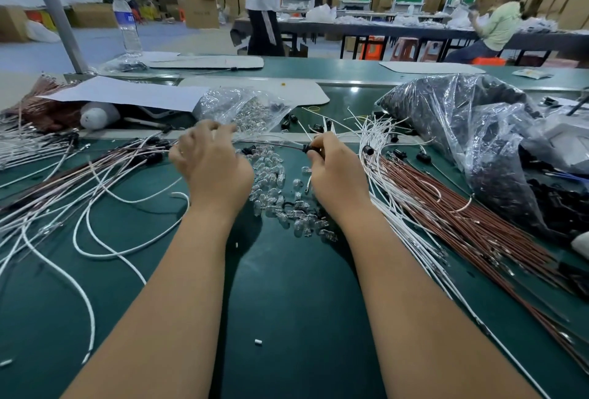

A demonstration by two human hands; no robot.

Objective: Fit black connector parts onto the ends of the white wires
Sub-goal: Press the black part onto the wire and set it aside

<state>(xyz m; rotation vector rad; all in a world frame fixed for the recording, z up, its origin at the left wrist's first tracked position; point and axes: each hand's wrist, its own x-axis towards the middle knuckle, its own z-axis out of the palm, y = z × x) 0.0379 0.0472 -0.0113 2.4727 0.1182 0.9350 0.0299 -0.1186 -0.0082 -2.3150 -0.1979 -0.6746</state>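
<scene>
My right hand pinches a small black connector part with a thin wire running out of it to the left. My left hand hovers over the green table with its fingers curled toward that wire, near the mouth of a clear bag; whether it grips the wire is hidden by the fingers. Loose white wires sprawl at the left. A fan of white wires lies right of my right hand. Several loose black connectors lie beside it.
A heap of small clear glass bulbs lies between my hands. A clear bag of bulbs sits behind my left hand. A large plastic bag of black parts stands at the right. Brown wires stretch along the right. Two people work behind.
</scene>
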